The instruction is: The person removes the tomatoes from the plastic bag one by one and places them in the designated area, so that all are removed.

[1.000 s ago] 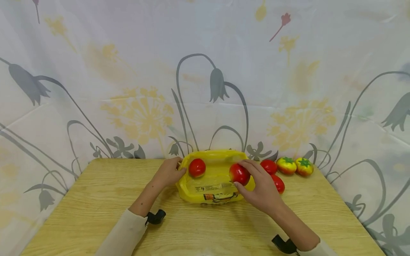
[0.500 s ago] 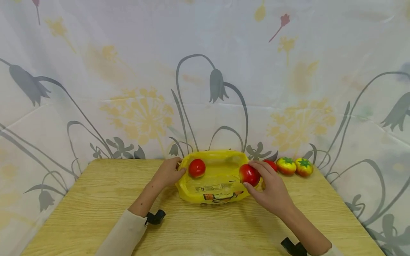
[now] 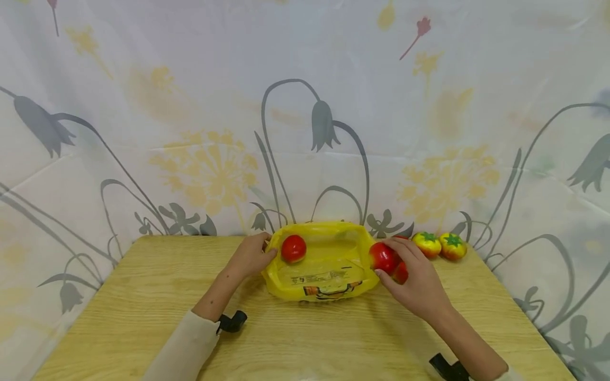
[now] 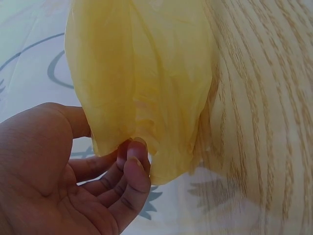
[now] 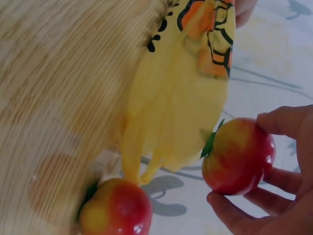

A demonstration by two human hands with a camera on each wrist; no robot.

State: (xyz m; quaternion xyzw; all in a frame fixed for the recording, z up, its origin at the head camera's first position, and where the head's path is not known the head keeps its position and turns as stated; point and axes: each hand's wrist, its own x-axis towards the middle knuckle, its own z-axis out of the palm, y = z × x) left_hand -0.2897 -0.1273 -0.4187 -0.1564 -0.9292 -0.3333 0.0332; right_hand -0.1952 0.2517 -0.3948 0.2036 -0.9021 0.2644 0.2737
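The right hand [image 3: 414,286] grips a red fruit [image 5: 237,156], moved past the yellow bag [image 3: 281,286], leaving another fruit [image 3: 293,248] inside. The left hand [image 3: 249,257] pinches the bag.

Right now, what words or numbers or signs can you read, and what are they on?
Nothing can be read for sure.
Small dark print inside the yellow bag: too small to read.
Orange-and-black print on the bag's side: bold shapes, but I can't tell if any are letters.
Red fruit in the fingers, flowery cloth: no writing that I can see.
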